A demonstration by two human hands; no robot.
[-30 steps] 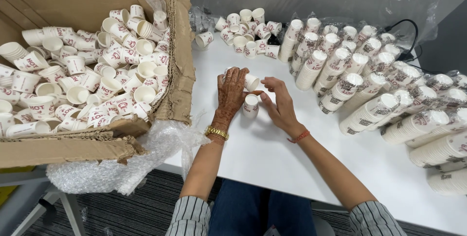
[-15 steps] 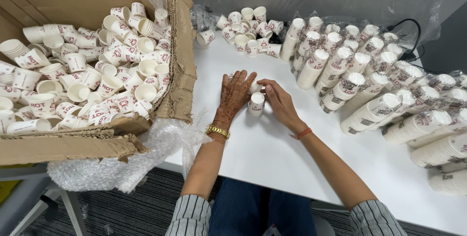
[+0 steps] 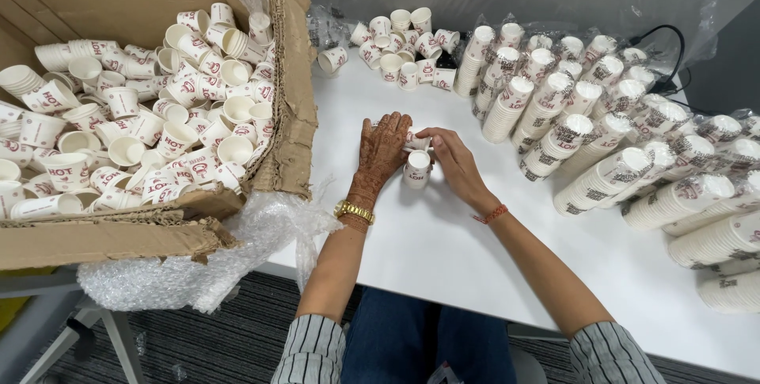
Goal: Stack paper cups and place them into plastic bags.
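Observation:
My left hand [image 3: 381, 150] and my right hand [image 3: 454, 164] meet over the white table [image 3: 443, 257], both closed around a short stack of small white paper cups with red print [image 3: 415, 143] held sideways between them. A single such cup [image 3: 416, 169] stands upright on the table just under my fingers, touching or nearly touching them. My left wrist wears a gold bracelet, my right a red thread.
A big open cardboard box [image 3: 111, 226] at the left is full of loose paper cups. Loose cups [image 3: 400, 51] lie at the table's far side. Long nested stacks of cups in plastic sleeves [image 3: 617, 138] fill the right. Bubble wrap [image 3: 198, 273] hangs off the table's left edge.
Both hands have stayed together at the table's middle, shifting slightly toward me, working the small stack between them. The upright cup remains under the fingers.

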